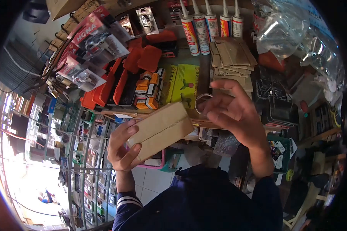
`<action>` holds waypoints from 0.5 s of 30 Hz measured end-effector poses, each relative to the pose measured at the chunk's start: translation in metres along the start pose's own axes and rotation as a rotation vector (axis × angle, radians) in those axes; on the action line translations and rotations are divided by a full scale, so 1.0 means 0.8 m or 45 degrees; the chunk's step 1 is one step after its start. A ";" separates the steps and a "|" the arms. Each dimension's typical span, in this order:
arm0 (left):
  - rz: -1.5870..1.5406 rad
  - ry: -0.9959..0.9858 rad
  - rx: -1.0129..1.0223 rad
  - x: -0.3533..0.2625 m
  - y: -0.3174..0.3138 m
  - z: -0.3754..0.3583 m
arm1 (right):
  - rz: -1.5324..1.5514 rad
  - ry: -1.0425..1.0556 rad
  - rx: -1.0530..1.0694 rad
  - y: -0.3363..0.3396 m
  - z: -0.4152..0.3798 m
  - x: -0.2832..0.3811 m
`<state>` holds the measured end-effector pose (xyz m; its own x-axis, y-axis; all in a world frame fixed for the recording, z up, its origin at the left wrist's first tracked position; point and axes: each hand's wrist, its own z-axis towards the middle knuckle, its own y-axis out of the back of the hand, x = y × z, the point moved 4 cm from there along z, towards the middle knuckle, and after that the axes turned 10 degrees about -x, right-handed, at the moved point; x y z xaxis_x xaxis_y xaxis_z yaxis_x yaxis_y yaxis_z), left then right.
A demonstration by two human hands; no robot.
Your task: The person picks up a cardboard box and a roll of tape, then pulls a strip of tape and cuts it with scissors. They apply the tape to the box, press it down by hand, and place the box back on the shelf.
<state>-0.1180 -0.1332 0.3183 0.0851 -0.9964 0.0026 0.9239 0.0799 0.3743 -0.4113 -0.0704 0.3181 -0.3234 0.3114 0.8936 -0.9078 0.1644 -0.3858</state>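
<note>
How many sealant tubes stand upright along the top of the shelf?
5, side by side above the stacked brown paper packets: tubes at and. More may be hidden.

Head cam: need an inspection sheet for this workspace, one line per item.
Surface: wooden shop counter, mostly covered by stock.
Job's things: flat brown paper packet, tilted; roll of clear tape behind the right fingers.
Clutter: sealant tubes, stacked brown packets, small orange boxes, carded padlocks, yellow-green sheet.
Grippers: left hand grips the packet's lower end; right hand at its upper end, fingers spread; contact unclear.
Cables: nothing seen.
Surroundings: glass display case at left, tiled floor below, bagged hardware hanging at right.
</note>
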 end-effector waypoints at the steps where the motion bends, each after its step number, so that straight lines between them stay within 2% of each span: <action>1: 0.069 -0.014 0.012 -0.003 0.003 -0.001 | -0.045 -0.041 0.081 -0.005 0.000 0.004; 2: 0.140 -0.028 0.023 -0.007 0.005 -0.001 | -0.091 -0.081 0.165 -0.010 0.000 0.008; 3: 0.050 0.136 -0.075 -0.014 0.004 0.004 | -0.127 -0.092 0.183 -0.015 0.000 0.014; 15: 0.129 0.117 -0.092 -0.030 0.009 0.008 | -0.240 -0.163 0.295 -0.041 0.017 0.008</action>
<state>-0.1161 -0.1087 0.3269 0.2102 -0.9764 -0.0495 0.9330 0.1852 0.3087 -0.3875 -0.0869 0.3393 -0.1611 0.1732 0.9716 -0.9868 -0.0139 -0.1611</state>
